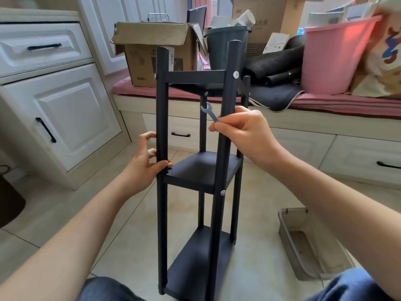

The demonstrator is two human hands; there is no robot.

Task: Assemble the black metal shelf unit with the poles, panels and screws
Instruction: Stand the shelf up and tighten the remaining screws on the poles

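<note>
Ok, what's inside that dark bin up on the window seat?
Out of the dark bin sticks a stack of paper cups beside pale crumpled material. Its walls hide anything lower down.

black metal shelf unit (196, 170) standing upright on the floor, 3 panels screwed between 4 poles.

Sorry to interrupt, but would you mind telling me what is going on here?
A person sitting on the floor is putting together a black shelf unit that stands upright with three panels between its poles. The left hand grips the near left pole, while the right hand pinches a small wrench, raised beneath the top panel. A clear plastic tray lies nearby.
</note>
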